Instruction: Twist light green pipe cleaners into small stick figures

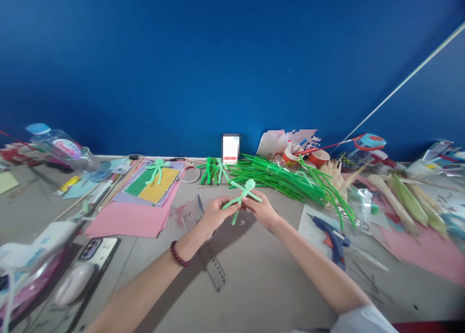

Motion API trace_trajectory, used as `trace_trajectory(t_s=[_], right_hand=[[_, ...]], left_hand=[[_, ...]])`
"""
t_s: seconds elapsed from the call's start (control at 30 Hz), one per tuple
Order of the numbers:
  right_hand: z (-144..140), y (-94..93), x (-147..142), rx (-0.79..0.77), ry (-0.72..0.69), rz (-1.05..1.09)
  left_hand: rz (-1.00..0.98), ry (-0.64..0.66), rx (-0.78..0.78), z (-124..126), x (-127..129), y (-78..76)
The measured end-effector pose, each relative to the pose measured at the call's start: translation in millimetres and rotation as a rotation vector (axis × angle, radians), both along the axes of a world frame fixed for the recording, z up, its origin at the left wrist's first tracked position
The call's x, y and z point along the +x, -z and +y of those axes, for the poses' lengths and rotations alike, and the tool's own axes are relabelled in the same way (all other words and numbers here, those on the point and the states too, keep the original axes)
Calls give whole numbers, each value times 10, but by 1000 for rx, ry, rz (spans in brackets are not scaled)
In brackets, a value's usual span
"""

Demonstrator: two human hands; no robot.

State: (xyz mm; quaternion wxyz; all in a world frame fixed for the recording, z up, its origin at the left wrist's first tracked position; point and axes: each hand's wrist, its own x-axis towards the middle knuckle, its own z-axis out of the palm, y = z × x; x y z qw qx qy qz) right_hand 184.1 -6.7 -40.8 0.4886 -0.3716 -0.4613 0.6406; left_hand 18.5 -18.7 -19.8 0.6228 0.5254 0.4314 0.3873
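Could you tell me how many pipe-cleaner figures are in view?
4, perhaps more. One light green figure is held in both hands, another lies on the coloured paper, and two stand by the wall; overlap there may hide others.

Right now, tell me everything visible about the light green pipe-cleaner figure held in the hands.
The light green figure looks twisted from fuzzy pipe cleaner: a looped round head, two outspread arms, a thin body and legs pointing down. It is held above the grey table, tilted. The left hand pinches one arm and the right hand grips the other side. Darker green figures stand behind.
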Motion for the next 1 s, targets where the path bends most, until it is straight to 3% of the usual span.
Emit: trace_trajectory(t_s=[0.2,0.47,0.67,0.83,1.0], right_hand=[[14,-25,12,-50,23,56],[-6,11,-51,-17,-17,69],[-27,104,-65,53,42,76],[-37,140,-76,82,68,77],[-18,88,-74,61,65,90]], left_hand=[[-40,-149,39,39,14,93],[255,-292,442,22,-22,165],[321,-284,694,-26,-28,95],[288,-234,718,-55,-17,51],[337,-284,729,-50,-6,68]])
